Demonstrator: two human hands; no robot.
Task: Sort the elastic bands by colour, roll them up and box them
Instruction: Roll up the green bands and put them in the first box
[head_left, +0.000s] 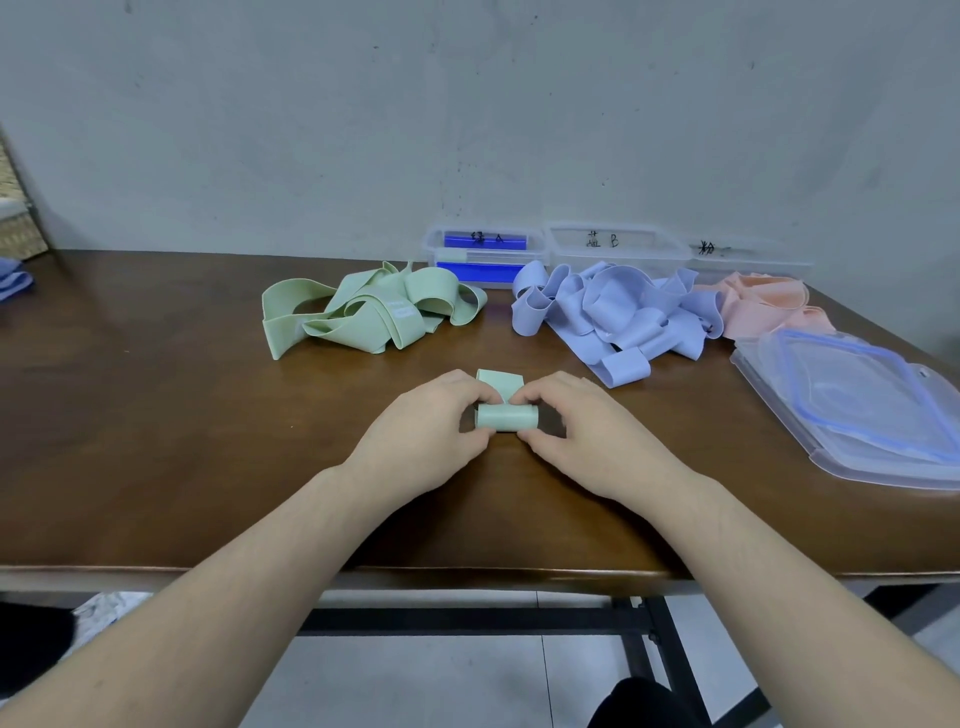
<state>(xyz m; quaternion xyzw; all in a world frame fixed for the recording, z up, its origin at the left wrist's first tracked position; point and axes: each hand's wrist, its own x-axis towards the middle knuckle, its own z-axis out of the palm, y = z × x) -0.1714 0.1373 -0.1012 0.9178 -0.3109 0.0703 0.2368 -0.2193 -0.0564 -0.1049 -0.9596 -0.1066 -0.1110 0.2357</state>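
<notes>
Pinching a green roll (506, 419) from both ends at mid-bench, left hand (435, 423) and right hand (581, 423) each with a curled grip on it, thumbs near, fingers over the top; loose tail of the same band lying flat just beyond the fingertips. Stretching away underneath, a dark brown glossy bench (156, 415), its near edge catching light, black frame and pale floor tiles showing below. Lying behind the hands, a green pile (363, 312), then a blue pile (613, 312) to its right, then a pink pile (763, 301), each apart from the roll. Standing against the grey, speckled wall (311, 130), three clear boxes (618, 247) in a row, handwritten labels on them, the leftmost showing blue inside. Resting at the right edge, stacked clear lids (852, 400) with blue seals. Sitting at far left, a woven basket (18, 223), partly cut off.
</notes>
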